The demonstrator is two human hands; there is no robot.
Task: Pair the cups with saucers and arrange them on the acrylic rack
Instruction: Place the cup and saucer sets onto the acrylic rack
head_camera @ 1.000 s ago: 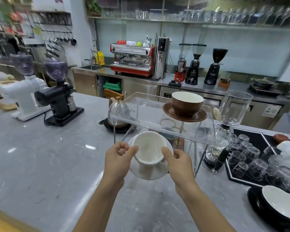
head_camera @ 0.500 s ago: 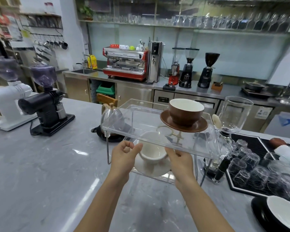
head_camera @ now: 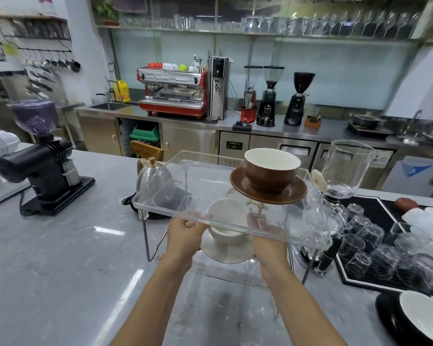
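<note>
A clear acrylic rack (head_camera: pixel 165 211) stands on the grey counter, with two tiers. On its top tier, at the right, a brown cup (head_camera: pixel 271 171) sits on a brown saucer (head_camera: pixel 268 194). A white cup (head_camera: pixel 226 222) rests on a white saucer (head_camera: pixel 226 252), held under the top tier above the lower shelf. My left hand (head_camera: pixel 183 232) grips the saucer's left rim. My right hand (head_camera: pixel 269 242) grips its right rim, its fingertips seen through the acrylic. At the bottom right a black saucer (head_camera: pixel 390 318) carries a black cup with a white inside (head_camera: pixel 425 318).
Behind the rack stands a steel gooseneck kettle (head_camera: pixel 151 178). A glass siphon brewer (head_camera: pixel 345 168) stands right of the rack, beside a black mat with several upturned glasses (head_camera: pixel 375 248). A black grinder (head_camera: pixel 43 166) sits at the left. The back counter holds a red espresso machine (head_camera: pixel 173 93).
Both hands have carried the white cup and saucer forward, from in front of the rack to under its top tier. The view has moved closer to the rack.
</note>
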